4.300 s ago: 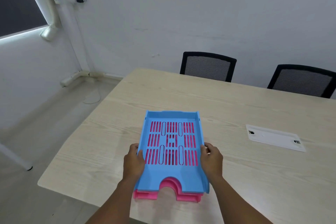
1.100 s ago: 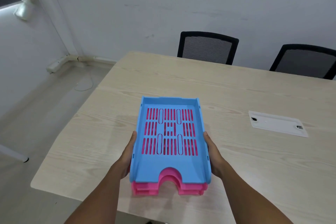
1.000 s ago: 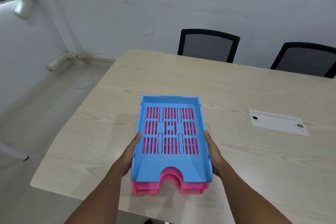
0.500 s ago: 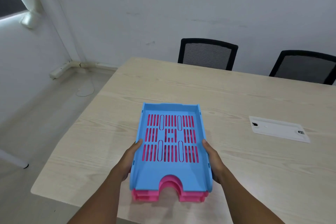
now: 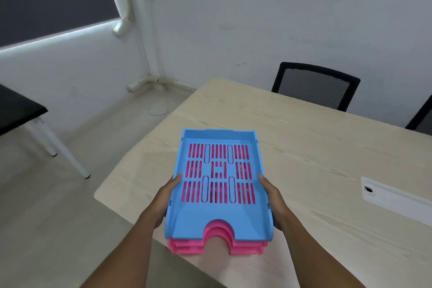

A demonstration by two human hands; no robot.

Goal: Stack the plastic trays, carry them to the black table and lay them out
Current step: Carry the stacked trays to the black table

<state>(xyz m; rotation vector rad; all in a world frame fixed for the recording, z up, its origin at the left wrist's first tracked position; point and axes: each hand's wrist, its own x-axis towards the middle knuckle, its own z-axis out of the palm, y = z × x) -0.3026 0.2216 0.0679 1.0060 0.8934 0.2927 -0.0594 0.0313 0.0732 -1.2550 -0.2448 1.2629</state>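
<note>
The left hand point(image 5: 163, 203) and right hand point(image 5: 274, 203) clasp the long sides of the slotted blue tray point(image 5: 217, 215), nested on pink trays point(image 5: 187, 246), above the pale wood-grain table point(image 5: 315, 147). Beyond it: mesh chair point(image 5: 315, 86); left, black table point(image 5: 16, 112).

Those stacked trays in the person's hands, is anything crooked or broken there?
Nothing stands out. The blue tray sits squarely nested on the pink trays, edges lined up, with the left hand and right hand gripping opposite sides. No cracks show.
</note>
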